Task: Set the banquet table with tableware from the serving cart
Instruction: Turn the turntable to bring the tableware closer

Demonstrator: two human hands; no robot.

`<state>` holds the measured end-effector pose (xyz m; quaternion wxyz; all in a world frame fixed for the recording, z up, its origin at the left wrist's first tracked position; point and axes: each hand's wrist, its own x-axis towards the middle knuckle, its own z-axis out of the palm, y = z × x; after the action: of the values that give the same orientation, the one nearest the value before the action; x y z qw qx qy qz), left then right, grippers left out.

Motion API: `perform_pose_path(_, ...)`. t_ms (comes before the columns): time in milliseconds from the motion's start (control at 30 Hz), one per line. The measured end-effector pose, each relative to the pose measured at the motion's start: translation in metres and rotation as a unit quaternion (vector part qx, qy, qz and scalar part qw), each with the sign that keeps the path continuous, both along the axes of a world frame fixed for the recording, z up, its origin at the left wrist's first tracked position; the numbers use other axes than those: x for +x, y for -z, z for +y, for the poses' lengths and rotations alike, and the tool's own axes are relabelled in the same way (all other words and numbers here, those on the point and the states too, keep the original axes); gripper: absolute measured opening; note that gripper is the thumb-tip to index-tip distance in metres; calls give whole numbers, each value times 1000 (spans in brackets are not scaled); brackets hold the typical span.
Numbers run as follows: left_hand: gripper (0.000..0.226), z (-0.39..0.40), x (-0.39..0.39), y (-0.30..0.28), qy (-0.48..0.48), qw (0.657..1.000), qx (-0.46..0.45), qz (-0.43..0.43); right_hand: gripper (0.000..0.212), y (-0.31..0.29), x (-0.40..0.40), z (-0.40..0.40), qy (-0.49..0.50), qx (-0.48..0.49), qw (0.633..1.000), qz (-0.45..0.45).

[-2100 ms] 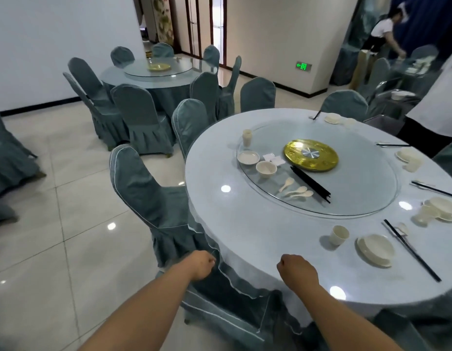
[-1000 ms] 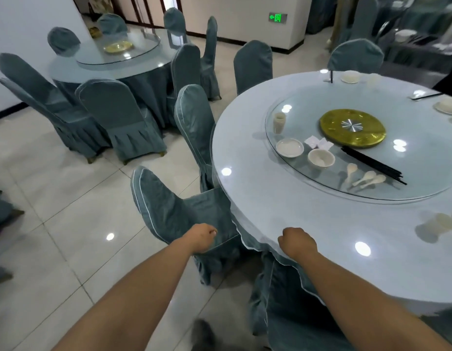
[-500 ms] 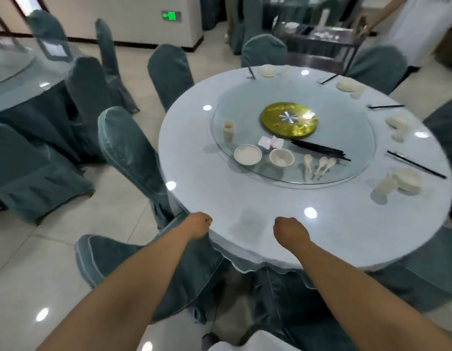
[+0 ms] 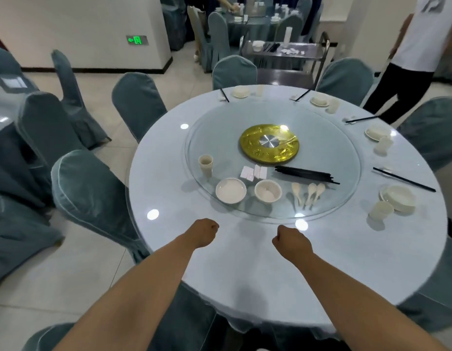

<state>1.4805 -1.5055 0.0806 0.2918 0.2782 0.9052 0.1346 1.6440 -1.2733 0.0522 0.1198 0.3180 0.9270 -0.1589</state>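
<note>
Round table (image 4: pixel 169 173); glass turntable (image 4: pixel 334 148); both hands fisted, empty.

near table (image 4: pixel 220 274) edge: bare cloth | ahead: plate (image 4: pixel 230 190), bowl (image 4: pixel 268 190), spoons (image 4: pixel 308 193) on turntable (image 4: pixel 346 158)

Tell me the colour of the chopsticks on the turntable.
Black; the chopsticks lie bundled on the glass turntable, clearest in the head view.

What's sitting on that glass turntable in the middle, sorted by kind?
On the glass turntable:
Cup: 1
Plate: 1
Bowl: 1
Spoons: 3
White rests: about 4
Black chopsticks: 1 bundle
Gold centre disc: 1
Total: about 12
</note>
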Motion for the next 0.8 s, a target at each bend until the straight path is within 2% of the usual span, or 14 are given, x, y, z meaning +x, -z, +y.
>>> perform_pose_path(233,37,58,-83,2,-50,998,-2,36,28,-3,-82,69,-21,-11,1000,4)
perform_pose_path(367,32,80,-118,15,-76,996,0,50,23,0,-115,88,-23,-17,999,-14)
perform_pose_path(633,20,118,-178,61,-121,992,-12,33,26,26,-153,110,10,-18,999,-35)
perform_pose_path(800,25,129,-201,96,-152,988,-11,11,18,43,-160,123,34,-9,998,-49)
